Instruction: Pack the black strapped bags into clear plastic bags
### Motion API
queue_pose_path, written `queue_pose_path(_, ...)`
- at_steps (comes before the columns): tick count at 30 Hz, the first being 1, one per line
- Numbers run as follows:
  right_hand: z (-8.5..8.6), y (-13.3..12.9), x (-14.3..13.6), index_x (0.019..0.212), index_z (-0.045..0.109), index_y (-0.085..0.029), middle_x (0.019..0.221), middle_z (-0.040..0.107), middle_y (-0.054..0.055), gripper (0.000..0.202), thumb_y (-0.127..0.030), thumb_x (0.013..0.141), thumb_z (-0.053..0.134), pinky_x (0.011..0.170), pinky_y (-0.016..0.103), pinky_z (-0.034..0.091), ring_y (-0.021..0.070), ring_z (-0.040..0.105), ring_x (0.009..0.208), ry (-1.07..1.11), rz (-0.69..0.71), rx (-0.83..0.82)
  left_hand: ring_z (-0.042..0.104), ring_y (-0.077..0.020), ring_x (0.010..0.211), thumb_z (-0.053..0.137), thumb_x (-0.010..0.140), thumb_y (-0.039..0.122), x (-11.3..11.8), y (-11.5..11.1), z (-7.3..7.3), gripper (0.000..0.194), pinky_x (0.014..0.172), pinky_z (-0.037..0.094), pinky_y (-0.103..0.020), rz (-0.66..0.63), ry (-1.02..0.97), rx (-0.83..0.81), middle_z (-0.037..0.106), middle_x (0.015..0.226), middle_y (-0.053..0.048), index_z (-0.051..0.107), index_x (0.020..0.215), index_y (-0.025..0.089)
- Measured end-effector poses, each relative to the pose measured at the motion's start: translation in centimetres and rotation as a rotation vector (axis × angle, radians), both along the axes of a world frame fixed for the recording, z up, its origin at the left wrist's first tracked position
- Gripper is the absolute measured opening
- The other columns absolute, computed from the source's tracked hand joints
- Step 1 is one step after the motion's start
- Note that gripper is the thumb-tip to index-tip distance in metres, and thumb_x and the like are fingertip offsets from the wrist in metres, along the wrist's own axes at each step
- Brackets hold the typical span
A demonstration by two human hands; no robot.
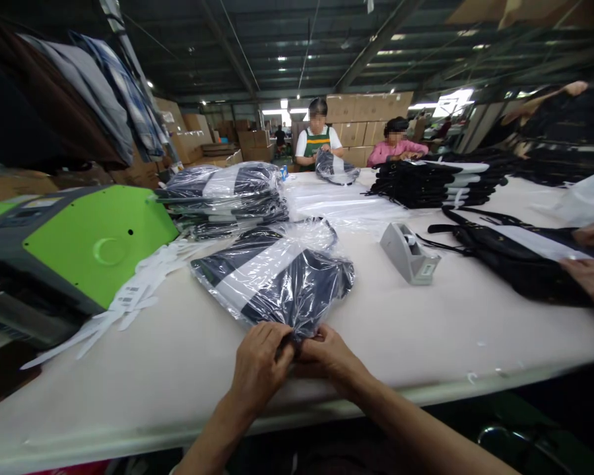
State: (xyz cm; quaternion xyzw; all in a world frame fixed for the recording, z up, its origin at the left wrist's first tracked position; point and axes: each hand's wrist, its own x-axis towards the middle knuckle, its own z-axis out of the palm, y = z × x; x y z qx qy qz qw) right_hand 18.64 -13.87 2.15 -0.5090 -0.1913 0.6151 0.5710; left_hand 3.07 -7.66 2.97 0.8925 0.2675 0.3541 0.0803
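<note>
In front of me on the table lies a dark bag (307,290) inside a clear plastic bag, with a white strip (260,270) across it. The plastic is gathered at its near end, close to the table's front edge. My left hand (262,359) is closed on that gathered end, fingers bent over it. Beside it, my right hand (329,356) pinches the same end of the plastic bag from the other side. The fingertips of both hands are partly hidden.
A green label machine (123,241) with white strips (129,297) stands left. Wrapped bags (228,191) are stacked behind. A grey tape dispenser (408,254) sits right, near a co-worker's hand (589,277) on a black bag (519,264). Two people work across the table (426,336).
</note>
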Motion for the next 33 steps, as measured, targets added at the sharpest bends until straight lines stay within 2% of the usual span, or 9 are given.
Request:
queue_pose_path(3,-0.4,0.5,-1.1,0.095,0.056,-0.019,0.091,0.071,0.002,0.054,-0.022,0.05,0.085,0.071,0.032,0.058,0.0209,0.069,0.083,0.101,-0.196,0.035,0.062,-0.0226,0.096,0.061,0.086,0.015,0.0,0.0,1.2,0.024,0.086,0.049,-0.038,-0.012,0.083,-0.068,0.069,0.103,-0.004,0.06,0.109,0.022)
queue_pose_path(7,-1.5,0.9,-1.5,0.101,0.056,-0.018,0.084,0.069,0.0,0.056,-0.014,0.05,0.077,0.066,0.029,0.057,0.0163,0.065,0.072,0.144,-0.27,0.032,0.061,-0.025,0.104,0.064,0.084,0.012,0.4,0.1,1.8,0.037,0.091,0.047,-0.041,0.003,0.209,0.024,0.068,0.115,-0.005,0.058,0.119,0.023)
queue_pose_path(12,-1.3,0.8,-0.6,0.096,0.065,-0.013,0.083,0.071,0.002,0.045,-0.014,0.054,0.081,0.067,0.027,0.056,0.0134,0.064,0.069,0.239,-0.151,0.049,0.059,-0.0216,0.088,0.056,0.088,0.006,0.5,0.9,1.3,0.019,0.078,0.044,-0.036,-0.065,0.178,0.226,0.07,0.099,-0.003,0.062,0.1,0.02)
queue_pose_path(16,-0.3,0.3,1.0,0.089,0.071,-0.011,0.09,0.076,0.007,0.039,-0.013,0.054,0.087,0.085,0.032,0.056,0.0174,0.069,0.082,0.365,0.059,0.082,0.057,-0.0192,0.081,0.051,0.096,0.011,-0.1,1.9,0.4,0.015,0.075,0.043,-0.033,-0.135,0.093,0.292,0.07,0.089,-0.003,0.063,0.1,0.018)
queue_pose_path(23,-0.1,0.1,1.1,0.094,0.074,-0.013,0.095,0.076,0.006,0.04,-0.027,0.06,0.092,0.083,0.033,0.055,0.0174,0.069,0.083,0.28,0.061,0.122,0.06,-0.0225,0.112,0.046,0.095,0.006,-1.9,0.9,-1.2,0.04,0.099,0.045,-0.038,-0.154,0.116,0.235,0.07,0.123,-0.009,0.06,0.13,0.019)
queue_pose_path(26,0.2,0.7,0.8,0.095,0.073,-0.012,0.095,0.076,0.008,0.045,-0.028,0.056,0.09,0.08,0.034,0.055,0.0196,0.069,0.082,0.214,0.021,0.096,0.055,-0.0268,0.126,0.053,0.095,0.017,-3.2,-0.7,-2.1,0.038,0.107,0.043,-0.044,-0.015,-0.005,-0.058,0.063,0.135,-0.009,0.062,0.131,0.026)
queue_pose_path(28,0.6,1.0,0.7,0.092,0.071,-0.012,0.09,0.075,0.007,0.044,-0.028,0.054,0.088,0.074,0.033,0.054,0.0198,0.068,0.077,0.154,-0.013,0.058,0.064,-0.029,0.111,0.062,0.091,0.039,-3.7,-1.5,-2.8,0.032,0.095,0.052,-0.045,0.152,-0.189,-0.482,0.069,0.119,-0.012,0.067,0.118,0.023)
queue_pose_path(30,0.9,1.1,0.8,0.085,0.068,-0.013,0.079,0.072,0.003,0.039,-0.027,0.053,0.085,0.066,0.03,0.051,0.0167,0.063,0.069,0.088,-0.047,0.022,0.069,-0.0264,0.082,0.07,0.078,0.063,-3.5,-1.9,-3.1,0.052,0.072,0.058,-0.04,0.246,-0.372,-1.021,0.07,0.092,-0.011,0.068,0.103,0.017)
queue_pose_path(33,1.3,0.7,1.1,0.079,0.065,-0.015,0.067,0.066,-0.002,0.03,-0.024,0.055,0.08,0.057,0.024,0.042,0.0115,0.055,0.059,0.004,-0.075,0.029,0.068,-0.0227,0.077,0.075,0.066,0.073,-1.9,-2.1,-2.2,0.07,0.062,0.057,-0.032,0.156,-0.589,-1.559,0.07,0.093,-0.011,0.066,0.103,0.015)
